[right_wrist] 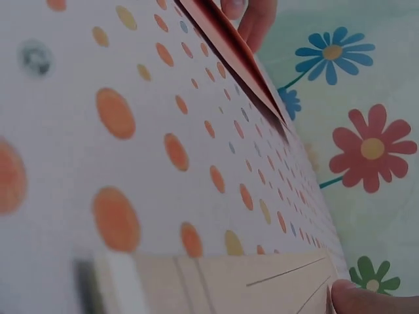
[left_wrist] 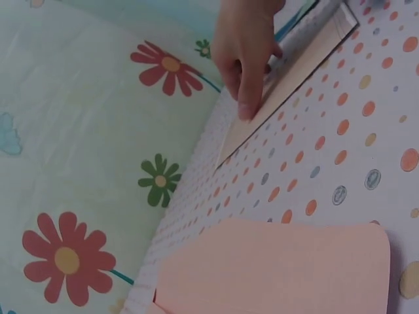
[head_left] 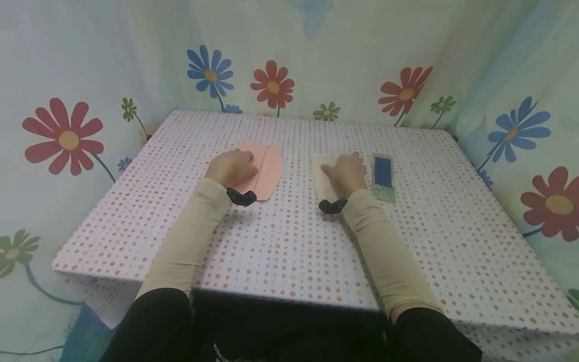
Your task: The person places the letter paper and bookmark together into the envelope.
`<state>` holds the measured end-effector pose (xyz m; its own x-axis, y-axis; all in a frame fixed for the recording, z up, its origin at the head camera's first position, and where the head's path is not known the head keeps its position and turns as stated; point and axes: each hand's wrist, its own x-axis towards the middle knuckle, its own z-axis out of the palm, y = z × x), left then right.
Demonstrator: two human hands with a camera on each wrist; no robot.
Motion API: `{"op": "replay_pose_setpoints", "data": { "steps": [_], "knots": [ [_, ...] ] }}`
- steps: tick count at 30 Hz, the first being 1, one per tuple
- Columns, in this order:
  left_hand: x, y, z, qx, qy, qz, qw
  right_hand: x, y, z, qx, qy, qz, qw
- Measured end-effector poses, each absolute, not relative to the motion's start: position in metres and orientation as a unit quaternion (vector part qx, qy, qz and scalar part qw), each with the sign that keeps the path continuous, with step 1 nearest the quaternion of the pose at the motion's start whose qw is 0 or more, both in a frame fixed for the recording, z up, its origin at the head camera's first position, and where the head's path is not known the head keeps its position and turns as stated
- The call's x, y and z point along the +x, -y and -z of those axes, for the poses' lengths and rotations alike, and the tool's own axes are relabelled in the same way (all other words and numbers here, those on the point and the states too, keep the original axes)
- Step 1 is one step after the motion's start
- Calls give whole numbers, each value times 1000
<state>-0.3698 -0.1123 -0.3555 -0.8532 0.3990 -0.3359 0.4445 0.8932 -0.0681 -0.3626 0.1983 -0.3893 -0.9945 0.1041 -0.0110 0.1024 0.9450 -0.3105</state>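
Touching the pink envelope (head_left: 272, 173) at its left side, the left grip (head_left: 231, 168) may pinch it; I cannot tell. The right grip (head_left: 348, 173) touches the beige envelope (head_left: 323, 187), hold likewise unclear. Both envelopes lie lengthwise front to back on the bench (head_left: 289, 251); a blue-panelled card (head_left: 383, 173) sits just rightward.
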Motion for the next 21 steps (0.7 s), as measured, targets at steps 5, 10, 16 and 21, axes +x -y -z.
{"op": "replay_pose_setpoints", "data": {
  "steps": [5, 10, 16, 21],
  "knots": [
    [-375, 109, 348, 107, -969, -69, 213, -364, -193, 382, -45, 989, -142, -16],
    [-377, 107, 347, 88, -958, -112, 249, -365, -189, 383, -49, 989, -137, -25],
    [-374, 104, 345, 75, -953, -136, 261, -367, -185, 385, -55, 989, -134, -28],
    [-374, 103, 347, 86, -956, -115, 254, -365, -181, 385, -55, 991, -117, -23]
  ]
}}
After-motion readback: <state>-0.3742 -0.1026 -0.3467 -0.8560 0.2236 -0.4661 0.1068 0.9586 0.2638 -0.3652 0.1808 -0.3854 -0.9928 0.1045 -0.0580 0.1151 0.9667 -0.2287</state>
